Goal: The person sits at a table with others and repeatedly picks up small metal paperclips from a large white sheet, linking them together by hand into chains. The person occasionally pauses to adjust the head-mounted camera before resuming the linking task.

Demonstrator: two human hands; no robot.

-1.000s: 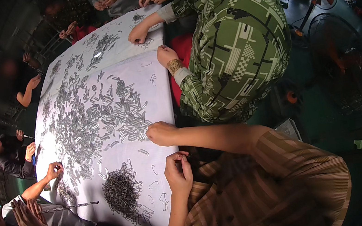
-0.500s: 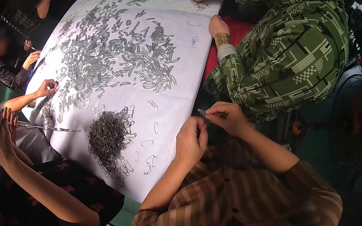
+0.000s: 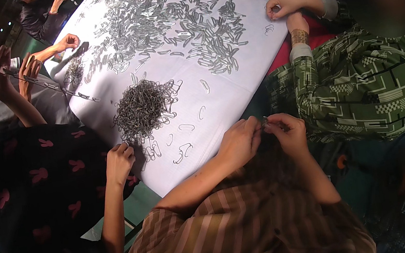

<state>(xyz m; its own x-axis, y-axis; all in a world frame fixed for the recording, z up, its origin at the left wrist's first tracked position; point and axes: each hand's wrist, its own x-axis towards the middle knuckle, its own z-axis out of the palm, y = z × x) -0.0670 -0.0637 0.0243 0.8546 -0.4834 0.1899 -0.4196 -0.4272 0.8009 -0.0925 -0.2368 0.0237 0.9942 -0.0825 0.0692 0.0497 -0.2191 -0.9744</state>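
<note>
Evidently, the step in hand was fingertip work on one clip beside the white surface (image 3: 237,79).
Its dark heap of clips (image 3: 144,106) and loose clips (image 3: 185,150) lay near the edge. The left hand (image 3: 240,142) and right hand (image 3: 289,132) pinched a small clip (image 3: 265,123) between them. Another probably called for a short forward reach, with neighbours crowding both sides.
</note>
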